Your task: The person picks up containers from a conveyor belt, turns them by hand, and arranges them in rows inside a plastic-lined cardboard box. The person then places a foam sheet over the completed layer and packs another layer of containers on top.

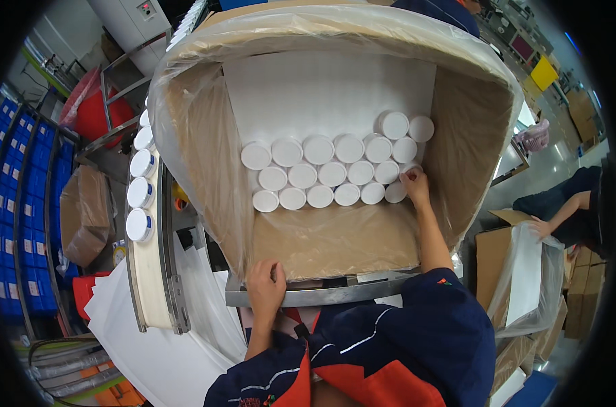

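Observation:
A large cardboard box (pixel 206 156) lined with clear plastic film lies tilted toward me on a metal stand (pixel 321 293). Inside it, several white round jars (pixel 319 173) are packed in rows on a white sheet. My right hand (pixel 414 187) reaches deep into the box and holds the end jar (pixel 396 192) of the nearest row. My left hand (pixel 266 286) grips the near edge of the box where the plastic folds over the stand.
A curved conveyor (pixel 148 271) at the left carries more white jars (pixel 141 197). White sheets (pixel 145 339) lie below it. Blue crates (pixel 16 203) are stacked far left. At the right another person (pixel 566 210) handles a lined box (pixel 518 278).

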A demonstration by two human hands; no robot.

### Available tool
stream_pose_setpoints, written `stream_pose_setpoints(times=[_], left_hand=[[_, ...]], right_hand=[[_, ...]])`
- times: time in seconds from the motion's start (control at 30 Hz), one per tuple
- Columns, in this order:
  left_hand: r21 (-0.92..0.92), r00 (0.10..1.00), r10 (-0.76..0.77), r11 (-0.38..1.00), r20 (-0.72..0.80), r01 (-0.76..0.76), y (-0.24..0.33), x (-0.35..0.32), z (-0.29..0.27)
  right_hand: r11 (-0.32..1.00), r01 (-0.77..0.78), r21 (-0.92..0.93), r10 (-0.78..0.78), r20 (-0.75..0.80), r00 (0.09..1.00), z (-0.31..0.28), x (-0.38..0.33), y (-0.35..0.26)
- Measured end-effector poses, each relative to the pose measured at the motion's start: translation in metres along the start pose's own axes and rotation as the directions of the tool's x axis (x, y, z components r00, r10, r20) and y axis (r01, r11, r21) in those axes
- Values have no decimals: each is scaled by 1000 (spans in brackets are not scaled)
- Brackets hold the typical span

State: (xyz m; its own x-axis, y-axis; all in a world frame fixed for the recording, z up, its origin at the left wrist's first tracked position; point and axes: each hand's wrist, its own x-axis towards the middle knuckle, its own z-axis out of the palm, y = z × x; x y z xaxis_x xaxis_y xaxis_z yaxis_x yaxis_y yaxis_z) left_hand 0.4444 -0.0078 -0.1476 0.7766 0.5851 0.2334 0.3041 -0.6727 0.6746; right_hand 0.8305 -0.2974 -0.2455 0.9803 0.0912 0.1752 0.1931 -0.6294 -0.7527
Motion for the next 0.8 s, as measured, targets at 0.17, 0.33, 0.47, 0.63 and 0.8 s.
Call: stream_pose_setpoints(times=[0.17,0.33,0.47,0.63,0.8], left_hand=[[10,1000,6,1000,-28,-6,-6,-2,-4],[-5,1000,17,1000,-4,-17,-7,-1,-3],[-41,1000,13,999,-20,-14,-10,0,0],[-73,998,36,997,-53,-40,-18,-8,-4],[-103,997,60,993,-55,-65,-21,-11,-12]], right_hand=[[1000,17,-14,-16,72,997,15,11,-4],[987,-37,-156,62,160,985,7,22,-18],[897,108,-429,-72,98,993,6,10,-57],[800,498,335,-522,-19,852,50,-87,-269],[105,769,631,-994,99,55,108,-219,-443]])
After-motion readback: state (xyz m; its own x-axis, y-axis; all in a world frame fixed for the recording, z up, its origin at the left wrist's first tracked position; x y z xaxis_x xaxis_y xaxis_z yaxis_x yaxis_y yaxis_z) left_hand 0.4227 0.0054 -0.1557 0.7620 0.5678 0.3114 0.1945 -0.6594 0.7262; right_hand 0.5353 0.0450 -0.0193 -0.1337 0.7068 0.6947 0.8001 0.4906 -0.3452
